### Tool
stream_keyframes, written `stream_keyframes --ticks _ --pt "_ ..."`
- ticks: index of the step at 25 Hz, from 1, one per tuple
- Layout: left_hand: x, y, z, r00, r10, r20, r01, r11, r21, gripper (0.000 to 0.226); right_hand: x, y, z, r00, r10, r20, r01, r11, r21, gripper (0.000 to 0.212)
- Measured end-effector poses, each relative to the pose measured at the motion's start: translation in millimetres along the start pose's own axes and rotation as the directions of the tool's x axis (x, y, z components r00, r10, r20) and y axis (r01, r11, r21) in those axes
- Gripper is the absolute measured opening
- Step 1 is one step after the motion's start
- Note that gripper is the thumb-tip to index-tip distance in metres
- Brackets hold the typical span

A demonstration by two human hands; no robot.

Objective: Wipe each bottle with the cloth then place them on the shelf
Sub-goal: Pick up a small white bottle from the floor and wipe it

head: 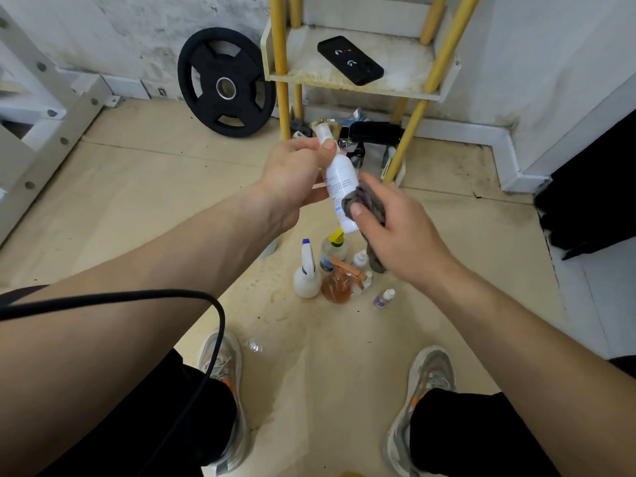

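My left hand [296,177] grips a tall white bottle [339,173] near its neck, holding it tilted above the floor. My right hand [392,228] holds a grey cloth [366,201] wrapped against the bottle's lower part. Below on the floor stand several bottles: a white spray bottle with a blue nozzle [307,273], an amber spray bottle [339,285], a clear one with a yellow nozzle [333,251] and a small purple-labelled dropper [383,298]. The white shelf with yellow posts [406,89] stands ahead against the wall.
A black phone-like case [349,60] lies on the shelf board. A black weight plate [225,82] leans on the wall at left. Clutter sits under the shelf [361,132]. A black cable [213,325] hangs over my left arm. My shoes [426,383] flank the bottles.
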State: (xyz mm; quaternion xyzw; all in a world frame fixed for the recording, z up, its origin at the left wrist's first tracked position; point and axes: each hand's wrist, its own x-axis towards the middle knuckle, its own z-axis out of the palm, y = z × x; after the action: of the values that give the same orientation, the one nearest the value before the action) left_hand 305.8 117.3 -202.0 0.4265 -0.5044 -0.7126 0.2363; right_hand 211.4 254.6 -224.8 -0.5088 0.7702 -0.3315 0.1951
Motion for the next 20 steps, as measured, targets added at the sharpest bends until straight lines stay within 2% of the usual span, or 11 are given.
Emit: stream_keyframes --ticks 2,3,5,8,11,12,14,16,18,20 --pt "0 -1 3 1.0 0.004 -0.028 -0.004 1.0 -0.011 0.011 -5 -5 7 1.0 0.01 -0.013 -0.013 0.965 -0.26 0.051" --pt "-2 -2 5 1.0 0.001 -0.016 -0.001 1.0 -0.014 0.008 -6 -10 8 0.999 0.032 -0.036 -0.042 0.944 -0.327 0.056" --pt "-6 -7 9 0.999 -0.008 0.049 0.009 1.0 -0.006 0.013 -5 -15 7 0.995 0.052 -0.089 -0.078 0.94 -0.333 0.056" --pt "-14 -14 15 0.984 -0.028 0.175 0.023 0.999 0.036 0.017 2 -14 -6 0.987 0.101 -0.124 -0.109 0.992 -0.061 0.045" --pt "-14 -14 15 0.975 -0.026 0.222 0.012 0.998 0.061 0.024 8 -4 -15 0.981 0.181 -0.062 -0.156 0.945 0.287 0.024" --pt "-12 -13 14 0.976 -0.013 0.216 0.002 0.999 0.053 0.022 9 2 -14 0.977 0.212 -0.039 -0.184 0.913 0.364 0.027" --pt "-9 -9 11 0.986 -0.001 0.169 -0.002 1.0 0.016 0.016 8 10 -7 0.978 0.207 -0.004 -0.189 0.903 0.385 0.029" --pt "-6 -6 8 0.995 -0.011 0.096 0.012 1.0 -0.016 0.017 2 13 0 0.993 0.116 0.013 -0.115 0.961 0.251 0.026" --pt "-5 -4 6 1.0 -0.022 0.019 0.023 0.999 -0.05 0.024 -4 12 7 0.997 0.05 0.063 -0.048 0.998 -0.033 0.046" --pt "-4 -5 6 0.998 -0.041 -0.05 0.037 0.996 -0.081 0.024 -10 5 14 0.999 0.03 0.042 -0.014 0.94 -0.342 0.059"
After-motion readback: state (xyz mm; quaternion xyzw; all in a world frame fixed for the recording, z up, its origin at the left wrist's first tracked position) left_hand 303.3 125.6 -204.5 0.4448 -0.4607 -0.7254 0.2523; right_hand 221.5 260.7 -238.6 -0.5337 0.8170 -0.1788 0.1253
